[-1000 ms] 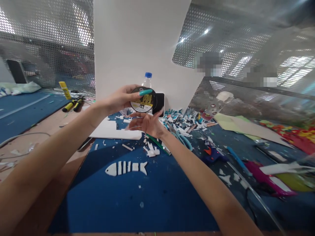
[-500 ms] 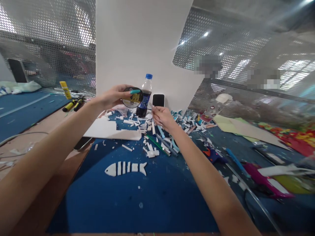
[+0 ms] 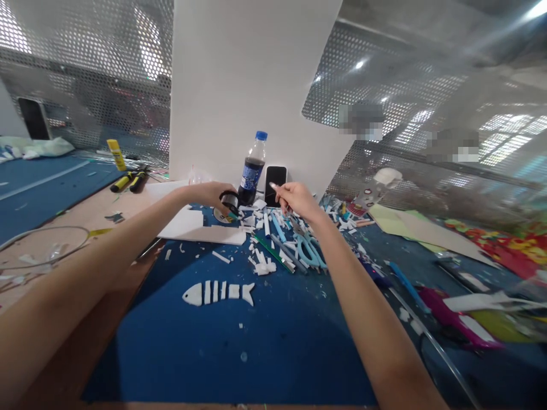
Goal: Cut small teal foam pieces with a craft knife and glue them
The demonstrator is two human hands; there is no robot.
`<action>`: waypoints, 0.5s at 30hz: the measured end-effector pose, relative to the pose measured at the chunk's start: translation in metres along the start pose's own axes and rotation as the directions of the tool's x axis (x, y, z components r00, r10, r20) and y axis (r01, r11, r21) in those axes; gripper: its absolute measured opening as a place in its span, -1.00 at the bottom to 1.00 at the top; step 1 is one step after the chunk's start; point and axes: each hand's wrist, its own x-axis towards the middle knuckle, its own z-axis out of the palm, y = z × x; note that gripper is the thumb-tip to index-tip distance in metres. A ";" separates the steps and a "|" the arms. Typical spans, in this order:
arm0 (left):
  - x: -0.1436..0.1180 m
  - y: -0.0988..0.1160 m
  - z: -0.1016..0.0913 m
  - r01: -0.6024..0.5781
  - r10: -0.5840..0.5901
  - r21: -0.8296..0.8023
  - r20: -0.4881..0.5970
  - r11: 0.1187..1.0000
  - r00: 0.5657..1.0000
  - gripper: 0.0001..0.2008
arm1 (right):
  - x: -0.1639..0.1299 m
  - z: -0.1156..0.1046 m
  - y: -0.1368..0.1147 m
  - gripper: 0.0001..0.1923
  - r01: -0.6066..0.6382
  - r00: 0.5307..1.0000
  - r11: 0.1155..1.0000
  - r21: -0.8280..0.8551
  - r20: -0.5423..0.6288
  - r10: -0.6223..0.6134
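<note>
Lowered since a moment ago to the blue bench (image 3: 265, 341), left hand (image 3: 211, 193) clasping round black line spool (image 3: 229, 201); right hand (image 3: 297, 198) raised, grip pinched, contents unclear.

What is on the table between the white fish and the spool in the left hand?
Between the white fish and the spool in the left hand, the head view shows blue mat with scattered white scraps.
</note>
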 end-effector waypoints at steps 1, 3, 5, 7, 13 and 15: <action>0.001 -0.001 0.001 -0.003 0.003 0.008 0.004 1.000 1.000 -0.33 | 0.000 0.000 -0.005 -0.56 -0.013 0.999 0.998 -0.062 0.044 0.016; 0.001 -0.003 0.002 -0.009 0.008 0.019 0.018 1.000 1.000 -0.34 | 0.000 0.000 -0.016 -0.60 -0.036 0.990 0.983 -0.179 0.129 0.060; 0.000 -0.005 0.000 -0.018 0.018 0.009 0.036 1.000 0.999 -0.35 | 0.001 0.000 -0.028 -0.62 -0.062 0.968 0.955 -0.291 0.214 0.128; -0.002 -0.009 -0.002 -0.036 0.037 -0.022 0.043 0.999 0.998 -0.33 | 0.002 -0.001 -0.039 -0.61 -0.095 0.931 0.910 -0.403 0.288 0.225; -0.006 -0.028 -0.007 -0.130 0.129 -0.105 -0.022 0.986 0.991 -0.39 | -0.002 -0.021 -0.063 -0.57 -0.131 0.873 0.816 -0.563 0.325 0.364; -0.005 -0.032 -0.006 -0.175 0.171 -0.093 -0.050 0.980 0.984 -0.47 | -0.004 -0.028 -0.064 -0.58 -0.147 0.892 0.799 -0.583 0.271 0.361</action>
